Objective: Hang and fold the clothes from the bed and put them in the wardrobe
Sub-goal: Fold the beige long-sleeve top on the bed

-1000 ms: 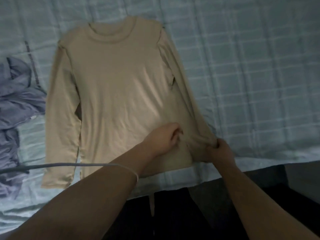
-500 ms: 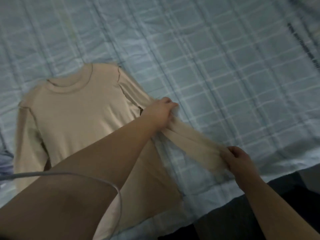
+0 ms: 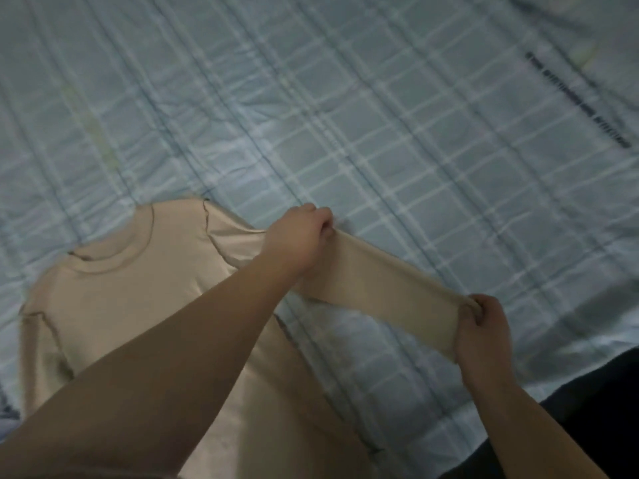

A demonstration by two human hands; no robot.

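The beige top (image 3: 145, 305) is lying flat on the checked bed (image 3: 380, 133), collar pointing away to the upper left, its body running diagonally down towards the near edge. The left grip (image 3: 297, 236) is curling round the sleeve (image 3: 380, 292) near the shoulder. The right grip (image 3: 482, 333) is pinching what looks like the cuff, though the light is dim. The sleeve is stretching taut between them, slanting down to the right.

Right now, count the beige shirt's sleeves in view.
2. The stretched sleeve is held between left hand and right hand; the other sleeve lies flat near the picture's left edge.
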